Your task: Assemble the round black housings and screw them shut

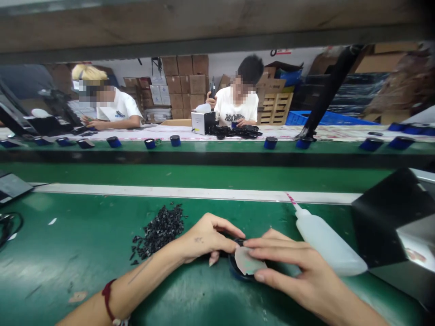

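A round, dark blue-black housing (pixel 238 270) sits low over the green bench between my hands. Inside its rim lies a pale, roughly round disc (pixel 247 261) with a faint green tint. My left hand (pixel 209 235) grips the housing's left and far edge, its thumb against the disc's edge. From the right, my right hand (pixel 295 260) has its fingers laid over the disc and its thumb at the near edge, the two pinching the piece. A heap of small black plastic parts (pixel 159 232) is left of my left hand. Fingers cover part of the housing.
A translucent squeeze bottle (pixel 328 242) with a red-striped tip lies right of my hands. Beyond it stands a black box-like device (pixel 390 222). Several blue round parts (pixel 175 140) line the far conveyor edge. Two people (pixel 236 102) work across the line. A beam (pixel 204 27) spans overhead.
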The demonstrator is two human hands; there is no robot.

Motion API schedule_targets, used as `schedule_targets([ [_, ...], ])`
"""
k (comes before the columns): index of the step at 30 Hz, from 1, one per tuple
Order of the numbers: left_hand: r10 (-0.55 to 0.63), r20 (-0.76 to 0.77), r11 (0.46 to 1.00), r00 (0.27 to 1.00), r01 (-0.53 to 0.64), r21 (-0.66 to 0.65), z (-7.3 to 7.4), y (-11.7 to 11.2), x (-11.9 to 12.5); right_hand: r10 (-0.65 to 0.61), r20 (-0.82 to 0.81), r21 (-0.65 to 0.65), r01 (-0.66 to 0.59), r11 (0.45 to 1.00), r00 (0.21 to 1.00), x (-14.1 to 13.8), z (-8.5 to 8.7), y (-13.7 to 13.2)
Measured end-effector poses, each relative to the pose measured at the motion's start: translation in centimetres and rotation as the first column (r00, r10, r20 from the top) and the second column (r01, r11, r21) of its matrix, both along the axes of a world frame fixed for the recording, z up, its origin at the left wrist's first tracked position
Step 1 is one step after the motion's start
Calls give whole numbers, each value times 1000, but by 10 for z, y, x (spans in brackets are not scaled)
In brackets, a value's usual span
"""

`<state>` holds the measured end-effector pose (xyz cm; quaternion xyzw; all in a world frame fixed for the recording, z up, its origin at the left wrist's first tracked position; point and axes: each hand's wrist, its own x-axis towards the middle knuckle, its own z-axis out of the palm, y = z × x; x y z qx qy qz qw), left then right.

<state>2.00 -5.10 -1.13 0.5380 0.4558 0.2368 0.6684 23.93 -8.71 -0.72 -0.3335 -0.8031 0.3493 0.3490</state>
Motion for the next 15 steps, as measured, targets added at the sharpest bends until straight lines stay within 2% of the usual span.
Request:
schedule_targets([
  [3, 32, 127, 998, 991, -24, -65, -5, -1, 2, 46, 138, 273, -83, 958, 989, 7, 0, 1],
  [6, 43, 235, 994, 971, -18, -106, -10, -5, 1, 33, 259, 383, -134, 914, 965, 12, 0, 1],
  [10, 49, 313, 993, 948, -14, -114, -16, -10, -2, 24, 258, 412, -132, 902, 966, 14, 0, 1],
  [13, 71, 292, 997, 954, -64, -33, -19, -14, -1, -40, 100, 375, 0, 927, 994, 10, -1, -1],
  [15, 87, 223, 993, 971, -101, 54, -19, -16, 1, -115, 10, 281, 107, 954, 993, 5, -1, -2],
])
